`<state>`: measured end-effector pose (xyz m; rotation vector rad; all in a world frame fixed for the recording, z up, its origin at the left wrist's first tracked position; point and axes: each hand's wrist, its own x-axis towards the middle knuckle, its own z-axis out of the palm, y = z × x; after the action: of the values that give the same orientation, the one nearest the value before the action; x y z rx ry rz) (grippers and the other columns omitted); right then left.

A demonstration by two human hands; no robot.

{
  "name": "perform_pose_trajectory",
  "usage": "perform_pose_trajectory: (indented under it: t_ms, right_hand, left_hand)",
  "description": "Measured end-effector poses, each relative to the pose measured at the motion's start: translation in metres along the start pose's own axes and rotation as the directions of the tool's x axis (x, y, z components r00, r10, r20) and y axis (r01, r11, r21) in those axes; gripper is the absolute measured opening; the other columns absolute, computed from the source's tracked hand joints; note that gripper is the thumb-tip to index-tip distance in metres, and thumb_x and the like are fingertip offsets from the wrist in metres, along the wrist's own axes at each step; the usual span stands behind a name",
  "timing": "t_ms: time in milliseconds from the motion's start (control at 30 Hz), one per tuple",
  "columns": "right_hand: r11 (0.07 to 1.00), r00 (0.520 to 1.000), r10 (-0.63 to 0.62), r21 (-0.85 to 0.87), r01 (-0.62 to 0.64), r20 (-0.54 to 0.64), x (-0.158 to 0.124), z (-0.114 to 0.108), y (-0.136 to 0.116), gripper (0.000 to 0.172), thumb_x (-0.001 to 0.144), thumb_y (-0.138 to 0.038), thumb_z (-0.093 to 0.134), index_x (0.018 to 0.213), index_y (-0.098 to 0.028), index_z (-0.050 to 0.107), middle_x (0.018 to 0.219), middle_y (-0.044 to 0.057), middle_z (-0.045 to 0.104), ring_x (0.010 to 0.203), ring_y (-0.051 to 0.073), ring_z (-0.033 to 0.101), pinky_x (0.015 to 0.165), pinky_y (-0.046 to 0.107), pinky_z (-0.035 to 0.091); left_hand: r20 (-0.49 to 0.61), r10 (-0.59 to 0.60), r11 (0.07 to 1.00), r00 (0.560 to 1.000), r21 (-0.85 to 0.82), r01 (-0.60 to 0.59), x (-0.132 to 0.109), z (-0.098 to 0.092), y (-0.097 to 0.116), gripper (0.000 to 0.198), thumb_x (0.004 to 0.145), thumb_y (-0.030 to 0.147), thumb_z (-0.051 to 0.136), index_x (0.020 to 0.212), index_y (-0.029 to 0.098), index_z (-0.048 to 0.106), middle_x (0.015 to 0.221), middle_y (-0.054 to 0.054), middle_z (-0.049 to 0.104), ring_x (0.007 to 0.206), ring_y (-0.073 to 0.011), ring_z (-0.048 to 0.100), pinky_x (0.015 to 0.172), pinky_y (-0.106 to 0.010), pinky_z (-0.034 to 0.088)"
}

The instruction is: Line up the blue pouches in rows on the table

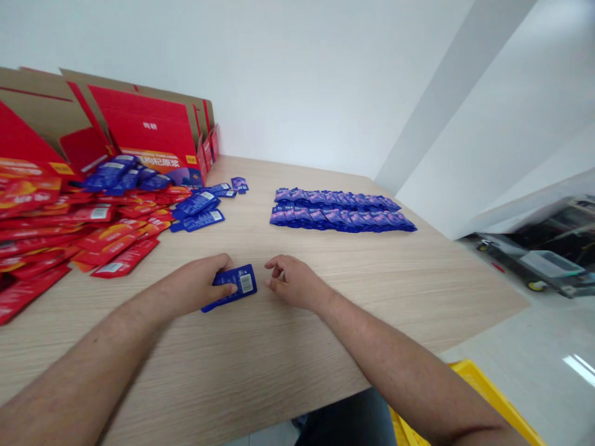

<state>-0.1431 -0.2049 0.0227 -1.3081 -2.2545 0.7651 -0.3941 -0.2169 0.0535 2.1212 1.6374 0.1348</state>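
My left hand [209, 282] grips a blue sachet [242, 282] above the table, thumb on top, with its barcode end pointing right. To the right of that sachet, and apart from it, my right hand [292, 282] is held with curved fingers spread and nothing in them. Beyond the hands lie two long rows of overlapping blue-purple sachets [344, 217]. Loose blue sachets [199, 210] lie at the edge of a large heap of red sachets [116, 238] on the left, and more blue ones rest on top of that heap.
Red cardboard boxes [144, 124] with brown insides stand behind the heap against the white wall. A yellow crate [493, 396] sits below the table's right front edge. On the floor at the far right is a dark wheeled trolley [548, 272].
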Motion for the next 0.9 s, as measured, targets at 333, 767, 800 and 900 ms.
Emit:
perform_pose_trajectory:
  t_ms: [333, 767, 800, 900]
  right_hand:
    - [0.994, 0.996, -0.07, 0.09, 0.065, 0.047, 0.0, -0.007, 0.0, 0.018, 0.09, -0.021, 0.07, 0.108, -0.017, 0.068, 0.091, 0.001, 0.069, 0.077, 0.013, 0.059, 0.071, 0.027, 0.043]
    - [0.933, 0.999, 0.028, 0.359, -0.036, 0.029, 0.001, -0.004, 0.007, 0.011, 0.098, -0.027, 0.057, 0.097, -0.019, 0.064, 0.075, -0.003, 0.063, 0.063, 0.012, 0.057, 0.061, 0.025, 0.042]
    - [0.946, 1.0, 0.003, 0.324, -0.008, 0.017, 0.0, -0.005, 0.005, 0.011, 0.097, -0.027, 0.059, 0.094, -0.019, 0.065, 0.076, -0.002, 0.064, 0.067, 0.012, 0.058, 0.064, 0.025, 0.042]
    - [0.973, 0.999, -0.029, 0.23, 0.02, 0.037, -0.002, -0.008, 0.0, 0.01, 0.094, -0.025, 0.063, 0.088, -0.018, 0.067, 0.078, -0.001, 0.066, 0.072, 0.013, 0.058, 0.066, 0.025, 0.041]
  left_hand:
    - [-0.146, 0.085, 0.963, 0.986, -0.242, -0.119, 0.009, 0.019, 0.006, 0.035, 0.083, 0.051, 0.047, 0.095, 0.022, 0.063, 0.087, -0.004, 0.072, 0.081, -0.0249, 0.066, 0.072, -0.036, 0.05]
    - [-0.161, 0.179, 0.93, 0.971, -0.296, -0.22, 0.004, 0.024, 0.018, 0.025, 0.087, 0.042, 0.052, 0.092, 0.022, 0.066, 0.079, -0.001, 0.07, 0.075, -0.0199, 0.064, 0.067, -0.031, 0.048]
    - [-0.141, 0.201, 0.925, 0.969, -0.298, -0.236, 0.003, 0.025, 0.02, 0.024, 0.087, 0.041, 0.053, 0.093, 0.022, 0.067, 0.082, -0.001, 0.071, 0.076, -0.02, 0.065, 0.069, -0.031, 0.048]
    - [-0.098, 0.265, 0.912, 0.959, -0.296, -0.283, 0.002, 0.028, 0.025, 0.022, 0.088, 0.037, 0.054, 0.097, 0.022, 0.069, 0.088, -0.002, 0.073, 0.082, -0.0197, 0.066, 0.074, -0.031, 0.049]
